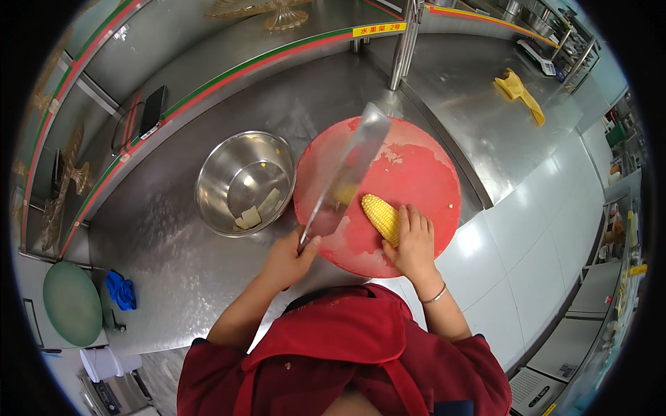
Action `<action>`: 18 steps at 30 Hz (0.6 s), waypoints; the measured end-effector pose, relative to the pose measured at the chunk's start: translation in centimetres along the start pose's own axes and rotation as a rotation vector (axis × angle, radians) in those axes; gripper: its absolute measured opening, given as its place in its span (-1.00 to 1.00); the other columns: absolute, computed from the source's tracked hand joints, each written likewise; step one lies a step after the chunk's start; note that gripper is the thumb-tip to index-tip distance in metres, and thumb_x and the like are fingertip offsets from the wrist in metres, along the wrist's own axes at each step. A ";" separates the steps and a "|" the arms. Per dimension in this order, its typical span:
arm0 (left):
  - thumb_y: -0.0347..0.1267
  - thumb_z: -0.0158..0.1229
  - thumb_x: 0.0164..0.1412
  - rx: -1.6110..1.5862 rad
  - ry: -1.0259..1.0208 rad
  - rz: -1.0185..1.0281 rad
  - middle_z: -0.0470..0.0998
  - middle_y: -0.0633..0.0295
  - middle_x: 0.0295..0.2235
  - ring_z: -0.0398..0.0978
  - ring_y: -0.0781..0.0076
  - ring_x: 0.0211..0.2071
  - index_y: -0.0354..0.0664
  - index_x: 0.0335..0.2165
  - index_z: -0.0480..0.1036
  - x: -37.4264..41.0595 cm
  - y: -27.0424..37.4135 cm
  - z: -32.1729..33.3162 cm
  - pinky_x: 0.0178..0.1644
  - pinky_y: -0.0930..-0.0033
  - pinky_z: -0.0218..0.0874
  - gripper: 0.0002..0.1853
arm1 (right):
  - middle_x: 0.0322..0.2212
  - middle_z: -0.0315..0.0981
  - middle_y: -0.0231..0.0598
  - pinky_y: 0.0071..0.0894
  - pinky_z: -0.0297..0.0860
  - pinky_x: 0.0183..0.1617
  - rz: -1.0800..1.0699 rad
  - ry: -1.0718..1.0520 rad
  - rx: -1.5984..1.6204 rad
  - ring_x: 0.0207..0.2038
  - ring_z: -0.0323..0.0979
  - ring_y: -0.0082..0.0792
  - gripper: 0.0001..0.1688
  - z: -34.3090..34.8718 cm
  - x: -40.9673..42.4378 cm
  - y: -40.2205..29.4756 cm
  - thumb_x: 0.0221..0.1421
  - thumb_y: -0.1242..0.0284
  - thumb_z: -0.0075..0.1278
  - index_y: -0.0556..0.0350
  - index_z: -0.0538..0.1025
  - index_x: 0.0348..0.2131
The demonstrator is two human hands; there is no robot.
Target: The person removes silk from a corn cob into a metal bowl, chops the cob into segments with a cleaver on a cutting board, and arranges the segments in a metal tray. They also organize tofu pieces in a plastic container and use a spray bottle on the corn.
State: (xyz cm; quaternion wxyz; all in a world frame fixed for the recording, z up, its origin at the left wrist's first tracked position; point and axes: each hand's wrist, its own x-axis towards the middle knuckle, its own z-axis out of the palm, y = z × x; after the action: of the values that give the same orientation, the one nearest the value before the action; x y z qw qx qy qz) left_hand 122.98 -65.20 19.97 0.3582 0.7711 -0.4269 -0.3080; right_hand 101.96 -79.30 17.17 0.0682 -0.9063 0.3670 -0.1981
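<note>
My left hand [291, 257] grips a broad-bladed kitchen knife [354, 161], probably a cleaver; its handle is hidden in my fist. The blade slants up and to the right above a round red chopping board [426, 171], its face reflecting some yellow. On the board lies a peeled ear of corn [381, 216], tapered end pointing away from me. My right hand [416, 242] holds the cob's near end, fingers over its right side and thumb on its left. Left of the board stands a stainless steel bowl [216, 182] with several pale pieces [251, 216] and yellow bits inside.
A steel worktable [166, 249] carries board and bowl. Behind it runs a raised shelf [250, 73] with a phone-like black device [152, 112]. A yellow cloth [517, 91] and a scale [538, 57] lie on the right counter. A blue cloth [120, 291] and green round board [73, 304] are at left.
</note>
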 end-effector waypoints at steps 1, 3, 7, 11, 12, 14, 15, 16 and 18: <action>-0.22 0.00 0.14 0.034 0.011 0.054 0.42 0.05 -0.64 0.41 0.13 -0.61 -0.25 -0.23 0.36 -0.2 0.3 0.1 -0.52 0.25 0.19 -0.67 | -0.11 0.20 0.07 -0.13 0.15 0.03 -0.006 -0.004 0.000 -0.09 0.21 -0.01 -0.12 0.0 0.6 -0.4 -0.38 0.33 0.22 0.32 0.24 -0.04; -0.22 -0.01 0.15 0.093 0.022 0.174 0.41 0.02 -0.63 0.41 0.09 -0.60 -0.26 -0.22 0.36 -0.6 1.9 0.1 -0.51 0.24 0.19 -0.67 | -0.15 0.21 0.08 -0.15 0.18 -0.02 0.021 -0.012 0.050 -0.11 0.22 -0.03 -0.15 1.1 1.5 0.0 -0.39 0.29 0.24 0.33 0.27 -0.08; -0.22 -0.01 0.15 0.052 0.046 0.160 0.43 0.00 -0.59 0.44 0.01 -0.54 -0.21 -0.21 0.36 0.2 1.5 1.0 -0.48 0.20 0.21 -0.69 | -0.22 0.25 0.01 -0.20 0.24 -0.11 0.041 0.059 0.074 -0.16 0.24 -0.05 -0.19 1.8 3.6 3.4 -0.36 0.26 0.24 0.32 0.30 -0.11; -0.21 -0.01 0.14 0.072 0.043 0.188 0.46 -0.02 -0.55 0.45 0.00 -0.51 -0.22 -0.22 0.35 1.5 1.9 1.8 -0.45 0.17 0.24 -0.68 | -0.24 0.29 -0.07 -0.24 0.31 -0.17 0.032 -0.050 -0.123 -0.18 0.28 -0.09 -0.22 1.4 5.2 3.9 -0.36 0.27 0.24 0.31 0.32 -0.14; -0.21 -0.01 0.14 0.091 0.024 0.189 0.47 -0.01 -0.54 0.46 0.01 -0.50 -0.22 -0.22 0.34 1.8 2.1 2.0 -0.44 0.16 0.25 -0.67 | -0.25 0.31 -0.07 -0.24 0.32 -0.19 0.071 -0.080 -0.113 -0.20 0.30 -0.10 -0.23 2.0 5.6 4.5 -0.36 0.27 0.24 0.31 0.32 -0.15; -0.20 -0.02 0.14 0.115 0.018 0.212 0.48 -0.01 -0.53 0.46 0.02 -0.49 -0.22 -0.21 0.34 2.4 2.3 2.6 -0.44 0.15 0.26 -0.67 | -0.30 0.32 -0.09 -0.25 0.34 -0.24 0.063 -0.081 -0.075 -0.25 0.32 -0.12 -0.27 2.4 5.9 5.0 -0.35 0.26 0.23 0.31 0.33 -0.18; -0.20 -0.02 0.14 0.121 0.031 0.234 0.48 0.00 -0.53 0.46 0.02 -0.49 -0.22 -0.21 0.34 2.5 2.3 2.9 -0.44 0.15 0.26 -0.66 | -0.35 0.33 -0.10 -0.26 0.35 -0.29 0.017 -0.051 -0.048 -0.30 0.33 -0.14 -0.29 2.5 5.7 4.8 -0.35 0.26 0.22 0.31 0.34 -0.20; -0.20 -0.02 0.15 0.127 0.044 0.256 0.48 0.01 -0.53 0.46 0.03 -0.49 -0.22 -0.21 0.34 2.7 2.4 3.3 -0.44 0.15 0.26 -0.66 | -0.39 0.33 -0.11 -0.27 0.36 -0.33 -0.028 -0.021 -0.021 -0.35 0.34 -0.16 -0.31 2.5 5.5 4.6 -0.35 0.27 0.21 0.31 0.35 -0.22; -0.20 -0.03 0.15 0.122 0.047 0.268 0.48 0.01 -0.54 0.46 0.02 -0.50 -0.21 -0.21 0.34 3.3 2.6 3.8 -0.45 0.13 0.26 -0.67 | -0.42 0.33 -0.12 -0.28 0.36 -0.36 -0.020 -0.017 -0.039 -0.37 0.35 -0.17 -0.34 2.5 5.3 3.5 -0.34 0.28 0.21 0.30 0.36 -0.24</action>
State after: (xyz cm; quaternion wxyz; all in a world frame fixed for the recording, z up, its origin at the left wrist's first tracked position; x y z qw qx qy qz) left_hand 120.32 -70.17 19.47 0.3583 0.7347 -0.5354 -0.2126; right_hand 104.23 -85.52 15.57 0.0515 -0.9128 0.3610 -0.1841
